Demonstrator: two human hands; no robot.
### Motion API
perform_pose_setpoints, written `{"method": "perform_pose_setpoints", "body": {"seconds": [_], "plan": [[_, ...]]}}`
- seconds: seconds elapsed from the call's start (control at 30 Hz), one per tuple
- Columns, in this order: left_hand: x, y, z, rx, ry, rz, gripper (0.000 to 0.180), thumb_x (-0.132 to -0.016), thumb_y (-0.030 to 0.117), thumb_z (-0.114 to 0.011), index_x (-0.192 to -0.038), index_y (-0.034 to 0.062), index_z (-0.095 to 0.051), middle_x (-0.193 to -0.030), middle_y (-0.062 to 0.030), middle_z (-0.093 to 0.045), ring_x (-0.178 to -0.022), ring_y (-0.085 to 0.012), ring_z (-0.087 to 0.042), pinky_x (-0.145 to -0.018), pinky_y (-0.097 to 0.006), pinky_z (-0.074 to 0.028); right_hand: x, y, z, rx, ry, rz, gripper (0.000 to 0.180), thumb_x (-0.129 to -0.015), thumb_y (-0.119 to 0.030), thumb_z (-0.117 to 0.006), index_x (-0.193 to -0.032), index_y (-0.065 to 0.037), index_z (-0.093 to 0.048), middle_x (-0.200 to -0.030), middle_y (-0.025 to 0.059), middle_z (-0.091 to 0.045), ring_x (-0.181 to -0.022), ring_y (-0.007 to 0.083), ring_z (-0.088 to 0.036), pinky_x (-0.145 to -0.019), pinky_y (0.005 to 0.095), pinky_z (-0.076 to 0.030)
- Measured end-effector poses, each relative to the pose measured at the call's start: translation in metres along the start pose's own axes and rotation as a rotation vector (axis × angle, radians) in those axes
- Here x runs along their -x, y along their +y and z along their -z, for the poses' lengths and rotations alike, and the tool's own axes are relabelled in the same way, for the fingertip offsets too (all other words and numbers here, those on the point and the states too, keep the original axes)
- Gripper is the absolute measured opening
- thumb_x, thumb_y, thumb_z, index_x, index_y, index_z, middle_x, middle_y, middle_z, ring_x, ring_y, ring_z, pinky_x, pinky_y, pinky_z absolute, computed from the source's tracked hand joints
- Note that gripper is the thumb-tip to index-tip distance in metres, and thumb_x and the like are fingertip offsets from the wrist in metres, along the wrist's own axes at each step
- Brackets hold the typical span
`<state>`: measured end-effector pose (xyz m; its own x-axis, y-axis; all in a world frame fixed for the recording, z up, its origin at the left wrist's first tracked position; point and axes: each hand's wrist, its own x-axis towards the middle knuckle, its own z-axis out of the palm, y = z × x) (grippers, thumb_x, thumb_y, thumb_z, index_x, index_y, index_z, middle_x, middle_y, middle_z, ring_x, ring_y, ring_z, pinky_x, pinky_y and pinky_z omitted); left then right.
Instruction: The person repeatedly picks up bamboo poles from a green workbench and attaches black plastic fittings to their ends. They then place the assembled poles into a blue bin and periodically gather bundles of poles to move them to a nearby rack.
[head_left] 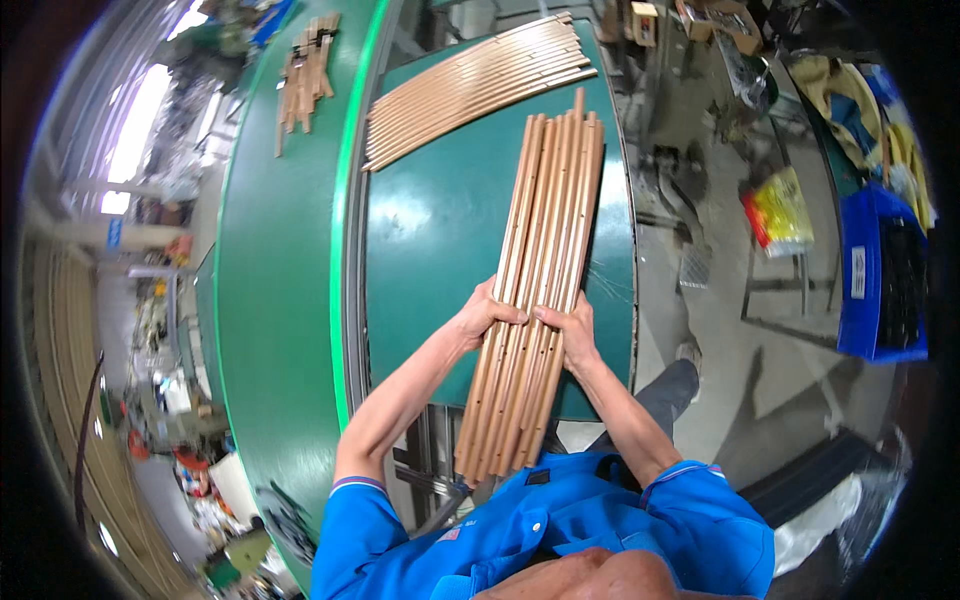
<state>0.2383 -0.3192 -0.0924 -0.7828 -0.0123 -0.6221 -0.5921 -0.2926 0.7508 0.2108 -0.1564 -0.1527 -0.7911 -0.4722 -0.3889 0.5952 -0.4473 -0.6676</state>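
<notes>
Blue shirt cloth [590, 510] sits closest to the lens, with a small patch on its chest too tiny to read. Just ahead of it is a bundle of copper-coloured rods [535, 250], dotted with small dark holes, reaching from near the shirt out over a dark green table [430, 240]; one rod juts past the others at the far end. Left hand [488, 308] and right hand [572, 325] squeeze the bundle from opposite sides, thumbs laid on top and nearly meeting; the fingers underneath are hidden. Beyond, a slanting row of similar rods [470, 85] lies on the same table. To the left runs a long green surface [275, 280] with a bright green edge, bearing a loose bunch of brownish strips [305, 75]. On the right, a yellow-and-red printed bag [780, 212] and a blue bin [868, 310] with a white label [858, 272] show, their lettering too small to make out.
</notes>
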Motion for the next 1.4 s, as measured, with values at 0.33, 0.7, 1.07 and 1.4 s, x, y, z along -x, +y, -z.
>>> {"method": "perform_pose_setpoints", "body": {"seconds": [0.33,0.7,1.07,1.4], "plan": [[-0.093,0.064,0.149,-0.753,-0.313,0.084,0.084,-0.045,0.003,-0.074,-0.125,-0.0006,-0.048,-0.109,-0.0107,-0.059,-0.105,-0.0236,-0.054,-0.098,-0.032,-0.041,-0.058,0.117,-0.105,-0.463,0.359,-0.066,0.044,-0.075,-0.001,-0.07,-0.115,0.003,-0.054,-0.109,0.0125,-0.061,-0.104,0.0231,-0.057,-0.09,0.0368,-0.047],[-0.176,0.128,0.217,-1.71,0.143,-0.162,0.054,-0.082,0.016,-0.047,-0.134,0.0072,-0.038,-0.133,-0.0205,-0.047,-0.118,-0.0394,-0.049,-0.1,-0.045,-0.04,-0.166,0.153,-0.211,-0.186,0.024,-0.467,0.069,-0.083,-0.057,-0.062,-0.121,0.0,-0.048,-0.085,0.0191,-0.066,-0.065,0.0238,-0.068,-0.05,0.027,-0.052],[-0.196,0.164,0.188,-0.989,-0.047,0.045,0.071,-0.072,0.02,-0.062,-0.137,0.0014,-0.043,-0.111,-0.0108,-0.059,-0.096,-0.0206,-0.053,-0.086,-0.029,-0.042,-0.14,0.151,-0.141,-0.123,-0.073,-0.649,0.05,-0.08,-0.037,-0.072,-0.109,-0.001,-0.055,-0.093,0.0184,-0.063,-0.075,0.0247,-0.065,-0.056,0.0325,-0.055],[-0.27,0.113,0.14,-1.119,0.444,-0.323,0.052,-0.089,0.051,-0.053,-0.099,0.001,-0.063,-0.099,-0.0175,-0.062,-0.093,-0.0276,-0.057,-0.084,-0.038,-0.041,-0.134,0.118,-0.079,-0.804,0.092,-0.626,0.046,-0.083,-0.026,-0.07,-0.12,-0.003,-0.055,-0.12,0.0135,-0.056,-0.108,0.0257,-0.057,-0.087,0.0416,-0.051]]}}
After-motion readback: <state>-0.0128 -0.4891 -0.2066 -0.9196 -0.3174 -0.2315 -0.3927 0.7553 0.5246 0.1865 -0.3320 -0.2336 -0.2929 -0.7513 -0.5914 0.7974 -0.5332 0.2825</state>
